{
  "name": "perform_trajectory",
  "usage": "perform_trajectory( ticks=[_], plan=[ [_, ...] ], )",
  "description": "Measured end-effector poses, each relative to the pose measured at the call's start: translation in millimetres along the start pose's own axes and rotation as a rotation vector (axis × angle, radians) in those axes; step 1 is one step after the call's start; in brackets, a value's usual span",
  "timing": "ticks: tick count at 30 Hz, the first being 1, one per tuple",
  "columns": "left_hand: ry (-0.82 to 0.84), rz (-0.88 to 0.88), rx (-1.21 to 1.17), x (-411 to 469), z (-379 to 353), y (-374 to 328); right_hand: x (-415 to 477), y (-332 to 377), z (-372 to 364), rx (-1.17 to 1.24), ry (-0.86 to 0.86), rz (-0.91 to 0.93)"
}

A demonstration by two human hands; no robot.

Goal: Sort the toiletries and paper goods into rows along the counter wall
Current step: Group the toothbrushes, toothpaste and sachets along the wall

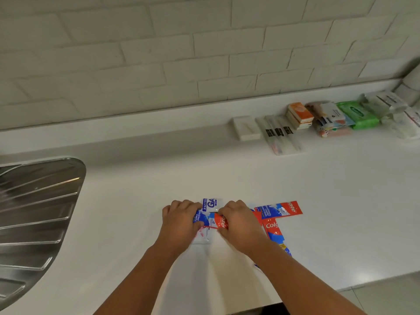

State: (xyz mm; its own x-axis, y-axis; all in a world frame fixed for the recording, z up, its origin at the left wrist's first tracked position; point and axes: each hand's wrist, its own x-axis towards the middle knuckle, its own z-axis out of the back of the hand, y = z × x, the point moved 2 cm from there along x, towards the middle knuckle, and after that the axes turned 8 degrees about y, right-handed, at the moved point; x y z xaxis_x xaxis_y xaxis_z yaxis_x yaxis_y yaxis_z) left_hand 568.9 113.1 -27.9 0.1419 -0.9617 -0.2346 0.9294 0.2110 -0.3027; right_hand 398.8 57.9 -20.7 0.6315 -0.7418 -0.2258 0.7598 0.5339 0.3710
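Observation:
Both my hands grip one red and blue toothpaste sachet (213, 220) low in the middle of the white counter (136, 201). My left hand (180, 220) holds its blue end and my right hand (238, 223) holds its red end. A white and blue sachet (211, 204) lies under them, just beyond my fingers. Two more toothpaste sachets lie to the right: one flat and crosswise (280, 209), one pointing toward me (273, 233), partly hidden by my right forearm.
Along the tiled wall at the right stands a row: a white box (245, 128), wrapped toothbrushes (280, 137), orange soap boxes (299, 115), tissue packs (331, 120), a green wipes pack (359, 114), white packets (386, 103). A steel sink drainboard (38, 212) fills the left.

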Motion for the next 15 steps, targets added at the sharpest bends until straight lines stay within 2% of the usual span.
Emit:
perform_trajectory(
  ticks=[4, 9, 11, 15],
  plan=[
    [0.016, -0.033, 0.005, 0, 6, -1, 2, 2, -1, 0.035, -0.004, -0.01],
    [-0.114, -0.114, -0.077, -4, 14, 0, 0, 1, 11, 0.09, -0.069, -0.008],
    [-0.152, -0.118, -0.109, -6, 16, -2, -1, -2, 21, 0.182, -0.123, -0.01],
    [-0.174, -0.067, -0.286, -4, 24, -12, -3, -9, 48, 0.52, -0.196, -0.04]
  ],
)
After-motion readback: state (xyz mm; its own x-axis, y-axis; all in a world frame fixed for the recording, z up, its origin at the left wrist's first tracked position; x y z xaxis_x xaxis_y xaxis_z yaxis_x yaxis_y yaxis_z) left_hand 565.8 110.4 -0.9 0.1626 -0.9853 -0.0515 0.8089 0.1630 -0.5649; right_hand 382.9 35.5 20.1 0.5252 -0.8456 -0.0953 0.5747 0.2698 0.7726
